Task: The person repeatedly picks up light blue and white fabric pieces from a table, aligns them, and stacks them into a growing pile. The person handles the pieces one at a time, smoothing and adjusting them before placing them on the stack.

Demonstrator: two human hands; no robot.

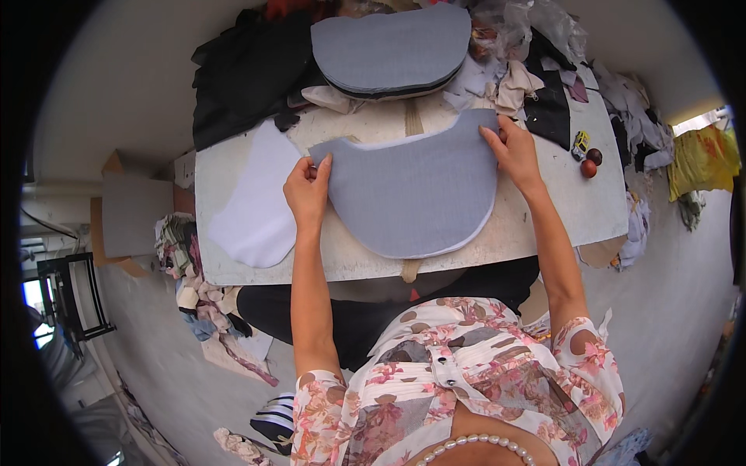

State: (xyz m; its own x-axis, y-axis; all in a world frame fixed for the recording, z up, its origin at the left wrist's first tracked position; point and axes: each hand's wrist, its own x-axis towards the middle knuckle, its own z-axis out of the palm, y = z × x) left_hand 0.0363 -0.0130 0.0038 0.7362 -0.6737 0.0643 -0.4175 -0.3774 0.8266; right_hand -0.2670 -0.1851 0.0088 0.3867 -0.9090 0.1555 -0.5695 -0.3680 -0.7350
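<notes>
Across the middle of the table lies a grey-blue cut fabric piece [412, 194] with a rounded lower edge, a white layer showing along its rim. My left hand [308, 186] pinches its upper left corner between thumb and fingers. At the upper right corner, my right hand [511, 154] grips the same piece, thumb on top. A white fabric piece [260, 202] of similar curved shape rests flat beside my left hand. Beyond my hands sits a stack of grey-blue fabric pieces [392, 48] with dark layers underneath.
The white table [552, 221] carries black cloth [249, 74] at the far left and scraps [519, 81] with clear plastic at the far right. A small yellow toy car [580, 144] and two dark red balls [591, 161] lie near the right edge. Cloth heaps flank the table.
</notes>
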